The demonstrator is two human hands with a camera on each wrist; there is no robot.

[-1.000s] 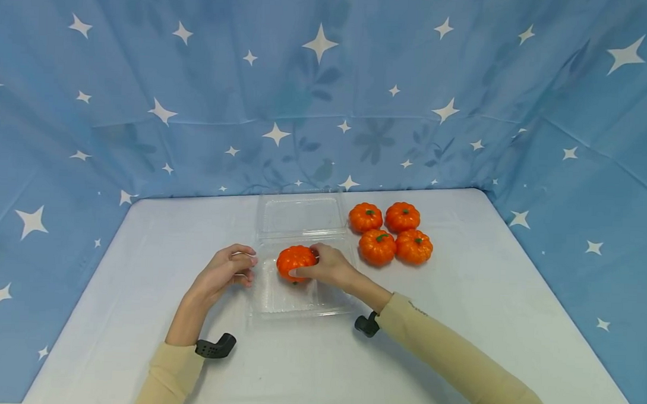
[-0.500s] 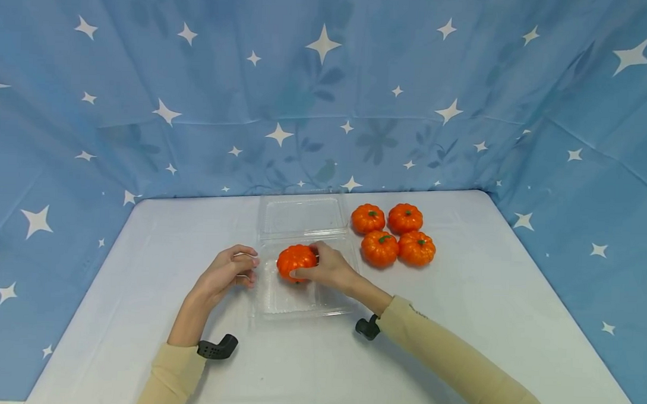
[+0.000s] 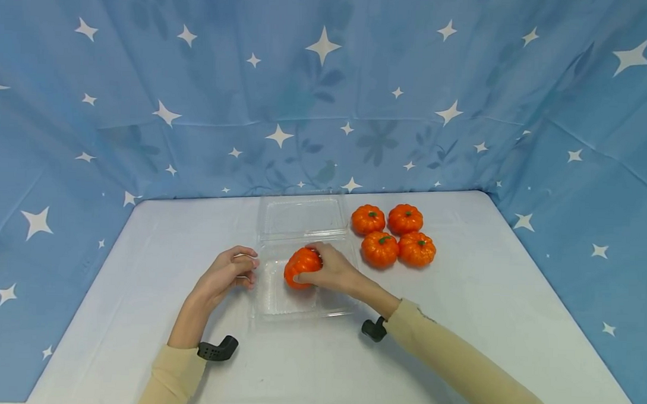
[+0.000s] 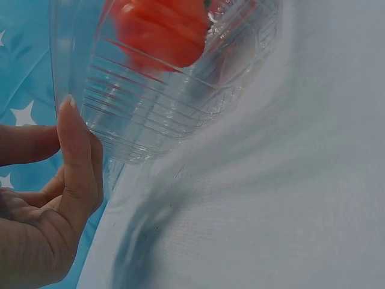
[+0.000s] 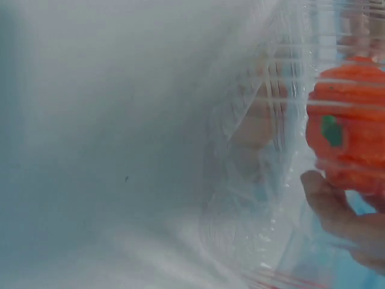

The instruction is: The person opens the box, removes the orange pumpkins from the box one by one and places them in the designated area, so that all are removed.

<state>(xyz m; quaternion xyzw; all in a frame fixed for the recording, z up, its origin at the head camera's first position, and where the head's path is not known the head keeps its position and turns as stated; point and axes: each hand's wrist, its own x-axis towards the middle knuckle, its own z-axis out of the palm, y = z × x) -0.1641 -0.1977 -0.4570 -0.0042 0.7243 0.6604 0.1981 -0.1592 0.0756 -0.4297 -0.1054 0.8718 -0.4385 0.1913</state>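
A small orange toy pumpkin [image 3: 301, 268] is gripped between the thumb and fingers of my right hand [image 3: 334, 272], over the base of an open clear plastic clamshell container [image 3: 282, 304]. The right wrist view shows the pumpkin [image 5: 349, 126] through the clear wall, its green stem facing sideways. My left hand [image 3: 226, 274] is at the container's left edge. In the left wrist view its fingertips [image 4: 71, 111] pinch the rim of the container [image 4: 150, 120].
Several more orange pumpkins [image 3: 379, 249] stand grouped to the right of the container. Its lid [image 3: 303, 216] lies folded back toward the blue starry curtain [image 3: 209, 91]. A white cloth covers the table [image 3: 491, 303].
My right hand has turned and tilted the pumpkin, shifting it slightly right and toward me within the container. The left hand has stayed at the container's edge.
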